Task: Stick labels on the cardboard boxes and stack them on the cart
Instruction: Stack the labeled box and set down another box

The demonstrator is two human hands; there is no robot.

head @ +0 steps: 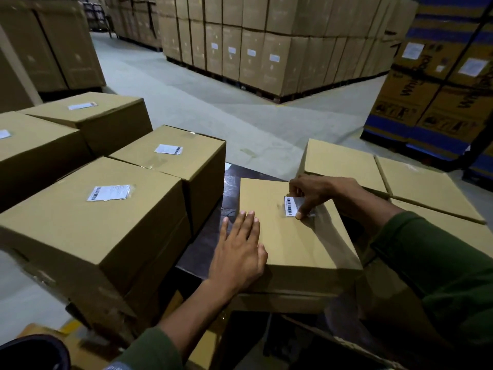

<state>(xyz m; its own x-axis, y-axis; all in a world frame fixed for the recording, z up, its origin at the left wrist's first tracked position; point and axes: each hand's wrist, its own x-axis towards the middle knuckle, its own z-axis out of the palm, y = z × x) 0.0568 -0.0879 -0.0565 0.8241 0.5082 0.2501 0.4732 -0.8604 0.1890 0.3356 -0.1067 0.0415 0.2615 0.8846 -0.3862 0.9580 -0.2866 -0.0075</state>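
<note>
At the centre of a dim warehouse aisle, a person in dark green sleeves leans over a plain cardboard box (296,236). Their left hand (238,251) lies flat on the box's near left corner, fingers straight and close together, palm pressing the top. Their right hand (317,194) reaches across from the right and pinches a small white barcode label (291,206) between thumb and fingertips, holding it against the box's top near the far right edge. The label looks partly stuck down; its right end is hidden under the fingers.

To the left stand four closed boxes already labelled, each with one white label on its top: the nearest (88,222), one behind it (181,156), and two farther left (88,116) (32,145). To the right, behind the hands, lie two unlabelled boxes (344,164) (421,188) side by side. Tall stacks of cartons (266,49) line the far side of the grey floor.
</note>
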